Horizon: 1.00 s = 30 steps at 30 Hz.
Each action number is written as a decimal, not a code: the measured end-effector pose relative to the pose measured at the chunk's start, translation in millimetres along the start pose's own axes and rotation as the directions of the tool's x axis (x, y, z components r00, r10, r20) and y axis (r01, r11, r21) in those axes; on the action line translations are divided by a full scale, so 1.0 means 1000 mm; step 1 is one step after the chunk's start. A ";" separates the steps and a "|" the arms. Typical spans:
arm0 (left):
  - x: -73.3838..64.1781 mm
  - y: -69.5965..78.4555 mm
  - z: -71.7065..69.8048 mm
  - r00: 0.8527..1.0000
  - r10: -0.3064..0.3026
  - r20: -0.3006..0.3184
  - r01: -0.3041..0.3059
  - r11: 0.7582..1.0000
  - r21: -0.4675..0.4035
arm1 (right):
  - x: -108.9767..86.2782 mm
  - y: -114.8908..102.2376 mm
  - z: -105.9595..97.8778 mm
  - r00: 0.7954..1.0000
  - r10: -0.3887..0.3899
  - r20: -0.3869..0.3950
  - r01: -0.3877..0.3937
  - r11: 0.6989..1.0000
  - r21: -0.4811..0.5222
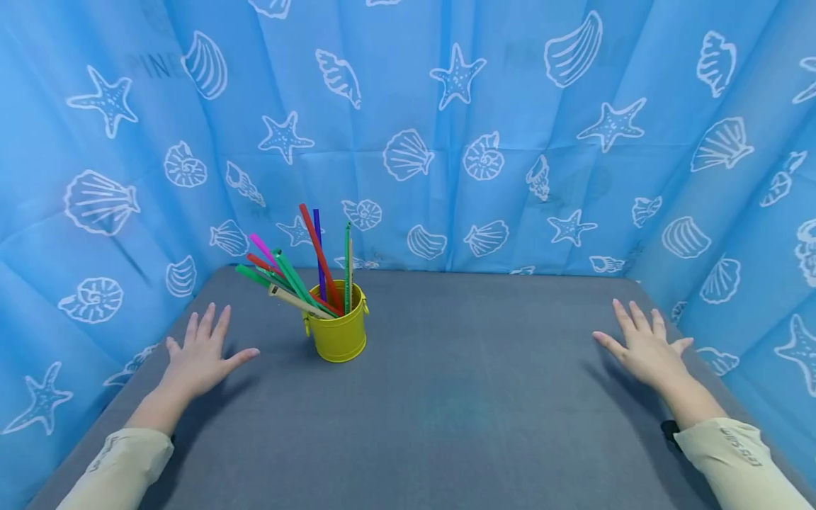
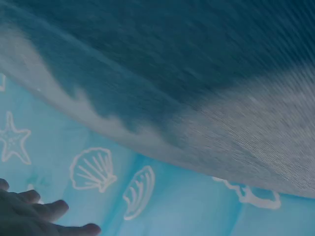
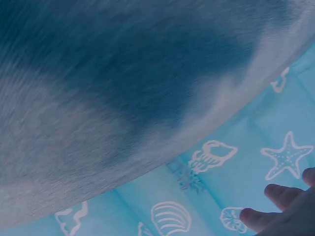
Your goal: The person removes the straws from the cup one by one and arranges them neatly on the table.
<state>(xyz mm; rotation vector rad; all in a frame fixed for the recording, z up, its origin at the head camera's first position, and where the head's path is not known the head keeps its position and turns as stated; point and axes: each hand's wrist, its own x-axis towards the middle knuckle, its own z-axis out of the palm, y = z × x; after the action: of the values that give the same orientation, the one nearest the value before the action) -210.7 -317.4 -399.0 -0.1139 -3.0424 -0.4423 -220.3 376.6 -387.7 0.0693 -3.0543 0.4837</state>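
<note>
My left hand [image 1: 199, 359] is spread with fingers straight over the left side of the grey table, holding nothing. To its right stands a yellow bucket [image 1: 341, 338], upright, with small side handles. Several slim sticks lean out of it, among them a red stick [image 1: 321, 255], a purple stick [image 1: 319, 248] and a green stick [image 1: 292, 276]. A beige stick [image 1: 296, 301] tilts over the rim to the left; the lower ends are hidden inside. On the far right my right hand [image 1: 650, 355] is also spread and holds nothing. In both wrist views only fingers show at a lower corner.
A grey cloth covers the table [image 1: 484, 397], whose back edge meets a blue curtain [image 1: 421, 92] printed with white shells and starfish. The curtain also hangs along both sides. Each hand casts a shadow on the cloth.
</note>
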 end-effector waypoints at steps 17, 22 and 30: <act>0.021 0.085 -0.006 0.984 0.082 0.160 0.023 0.826 -0.563 | 0.012 -0.064 -0.008 0.995 -0.094 -0.022 0.096 0.929 0.357; 0.028 0.104 -0.001 0.983 0.081 0.168 0.047 0.764 -0.644 | 0.018 -0.088 -0.003 0.991 -0.127 -0.033 0.128 0.885 0.449; 0.038 0.119 0.009 0.990 0.052 0.131 0.054 0.720 -0.692 | 0.027 -0.122 0.003 0.988 -0.150 0.034 0.106 0.824 0.557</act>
<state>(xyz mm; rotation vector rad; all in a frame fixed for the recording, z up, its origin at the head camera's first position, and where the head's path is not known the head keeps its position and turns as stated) -238.9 -198.3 -371.6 -0.1827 -2.8067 -1.6271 -241.2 258.4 -351.5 0.3183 -2.8342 1.3659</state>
